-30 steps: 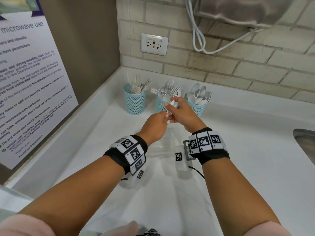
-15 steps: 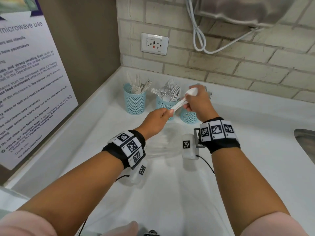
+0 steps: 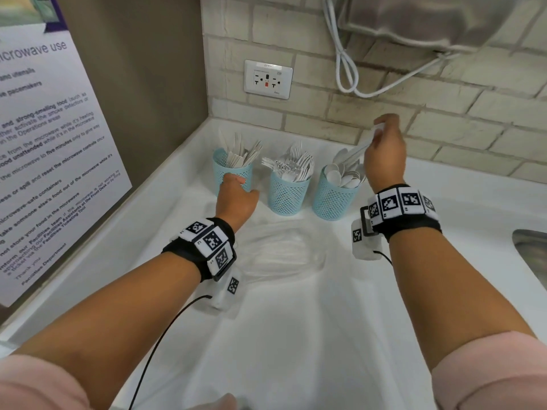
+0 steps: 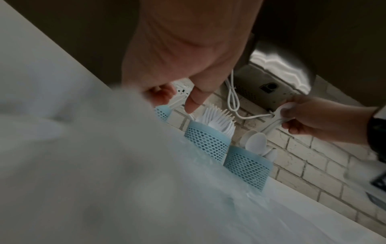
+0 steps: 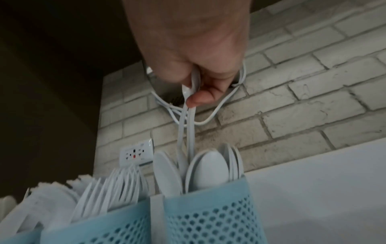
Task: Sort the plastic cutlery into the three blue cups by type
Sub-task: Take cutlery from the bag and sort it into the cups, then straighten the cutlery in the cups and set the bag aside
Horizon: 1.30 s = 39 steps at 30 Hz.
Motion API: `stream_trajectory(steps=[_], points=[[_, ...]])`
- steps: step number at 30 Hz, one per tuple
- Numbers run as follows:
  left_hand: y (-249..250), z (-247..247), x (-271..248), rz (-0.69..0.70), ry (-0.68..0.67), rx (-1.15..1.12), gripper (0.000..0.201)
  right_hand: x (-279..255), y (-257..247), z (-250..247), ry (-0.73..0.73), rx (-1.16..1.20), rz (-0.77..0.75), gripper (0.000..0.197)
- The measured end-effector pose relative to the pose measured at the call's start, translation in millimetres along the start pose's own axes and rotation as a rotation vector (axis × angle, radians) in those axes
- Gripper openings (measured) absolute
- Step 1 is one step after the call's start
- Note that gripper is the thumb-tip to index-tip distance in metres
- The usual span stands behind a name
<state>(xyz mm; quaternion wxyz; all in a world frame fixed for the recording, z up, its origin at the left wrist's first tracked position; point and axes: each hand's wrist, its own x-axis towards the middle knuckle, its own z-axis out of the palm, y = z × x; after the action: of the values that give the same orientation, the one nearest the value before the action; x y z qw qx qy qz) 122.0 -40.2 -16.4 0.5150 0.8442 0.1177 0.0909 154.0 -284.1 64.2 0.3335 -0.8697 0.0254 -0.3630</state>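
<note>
While my left hand (image 3: 235,199) rests against the knife cup (image 3: 233,173) on the white counter (image 3: 296,335), fingers hidden from the head view, my right hand (image 3: 384,152) pinches white spoons (image 3: 359,149) over the spoon cup (image 3: 334,196). At the left wrist, my fingers (image 4: 194,100) hang loosely curled, holding nothing I can see. At the right wrist, the spoons' lower ends sit among those already in the cup.

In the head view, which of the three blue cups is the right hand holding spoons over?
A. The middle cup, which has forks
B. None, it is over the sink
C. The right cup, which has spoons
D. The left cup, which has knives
C: the right hand pinches white spoons whose lower ends reach into the right cup, already full of spoons, beside the cup of forks.
</note>
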Motion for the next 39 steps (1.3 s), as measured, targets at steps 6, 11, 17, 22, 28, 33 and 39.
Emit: stream_trajectory(steps=[6, 11, 17, 22, 28, 33, 39], points=[[-1, -3, 12, -0.176, 0.088, 0.036, 0.081, -3, 7, 25, -0.248, -0.283, -0.075, 0.038], [-4, -7, 27, -0.217, 0.108, 0.025, 0.099, -1, 3, 32, -0.381, -0.533, -0.119, 0.032], [-13, -8, 50, -0.211, 0.048, -0.043, 0.121, -16, 0, 45, -0.601, -0.523, 0.0, 0.043], [-22, -10, 64, -0.18, -0.031, -0.167, 0.129, -17, 2, 42, -0.645, -0.514, 0.051, 0.048], [-30, -14, 76, -0.121, -0.084, -0.195, 0.129, -18, -31, 42, -0.514, -0.533, -0.031, 0.053], [-42, -11, 85, -0.12, -0.116, -0.313, 0.124, -68, -97, 63, -0.486, -0.107, -0.244, 0.034], [-40, -13, 95, -0.135, -0.12, -0.311, 0.102, -83, -129, 102, -0.735, 0.096, -0.039, 0.043]])
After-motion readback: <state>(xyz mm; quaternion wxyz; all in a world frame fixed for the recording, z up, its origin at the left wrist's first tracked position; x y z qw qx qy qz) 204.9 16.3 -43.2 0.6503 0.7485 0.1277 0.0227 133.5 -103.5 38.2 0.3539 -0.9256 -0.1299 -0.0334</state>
